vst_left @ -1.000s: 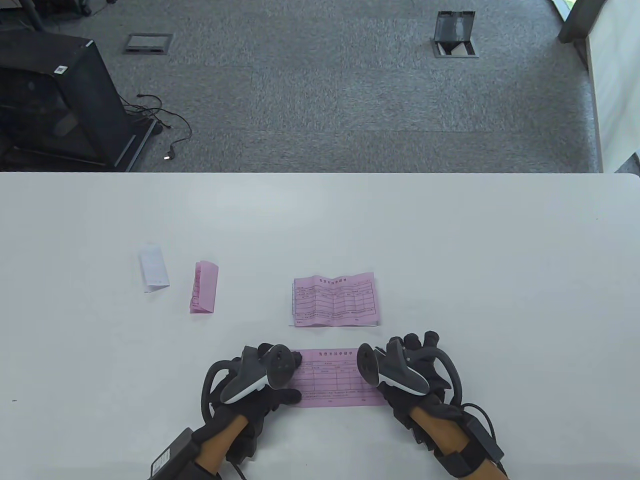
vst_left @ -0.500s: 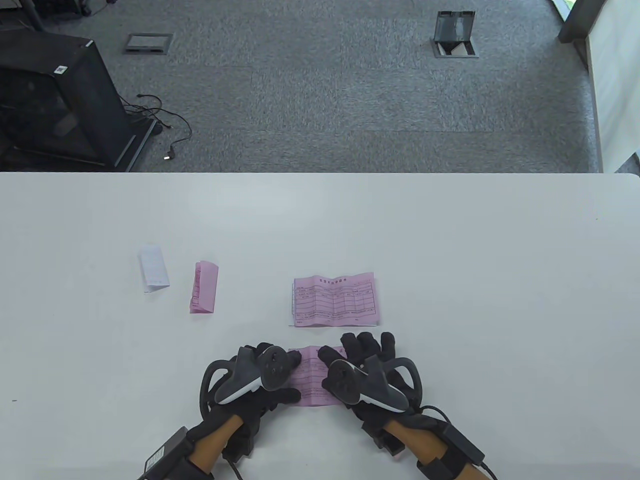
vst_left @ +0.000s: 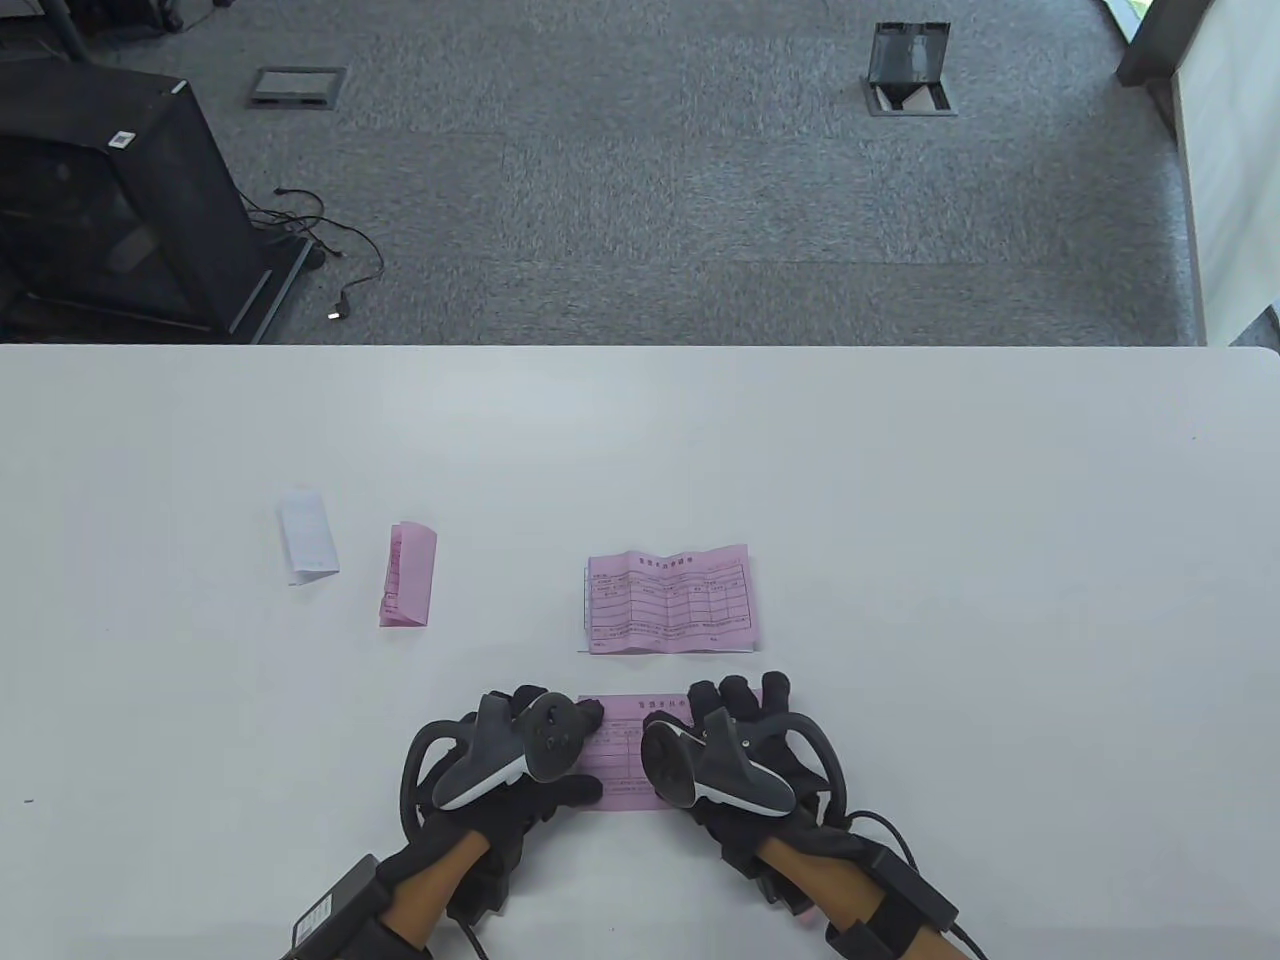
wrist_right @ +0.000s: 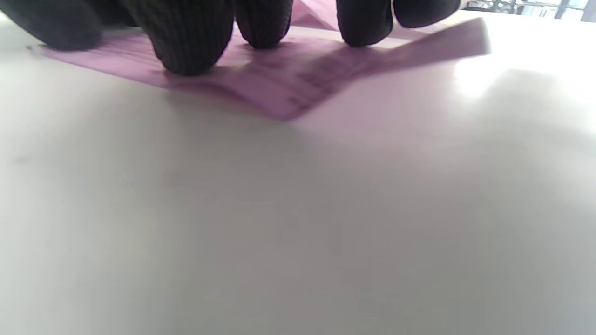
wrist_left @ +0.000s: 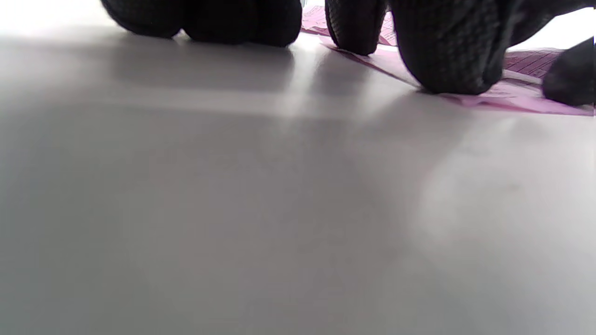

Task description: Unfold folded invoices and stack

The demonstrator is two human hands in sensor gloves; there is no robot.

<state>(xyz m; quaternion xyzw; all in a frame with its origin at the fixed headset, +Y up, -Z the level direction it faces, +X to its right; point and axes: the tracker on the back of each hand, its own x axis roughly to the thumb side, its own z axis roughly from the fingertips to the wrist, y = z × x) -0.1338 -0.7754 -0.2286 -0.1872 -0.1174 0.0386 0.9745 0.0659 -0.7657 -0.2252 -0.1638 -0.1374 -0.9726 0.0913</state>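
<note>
Lying flat near the table's (vst_left: 900, 500) front edge, the pink invoice (vst_left: 620, 760) I am working on sits between and under both hands. My left hand (vst_left: 510, 770) presses its left end with straight fingers (wrist_left: 442, 51), and my right hand (vst_left: 745, 760) rests flat on its right part, fingertips (wrist_right: 186, 42) spread on the paper. Neither hand curls round the sheet. Just beyond it lies an unfolded pink invoice (vst_left: 668, 598) on the stack, apart from the one under my hands. Further left I see a folded pink invoice (vst_left: 408, 575) and a folded white invoice (vst_left: 307, 536). Past the white table is grey carpet (vst_left: 640, 180) with a black cabinet (vst_left: 120, 200) and a floor box (vst_left: 908, 70).
</note>
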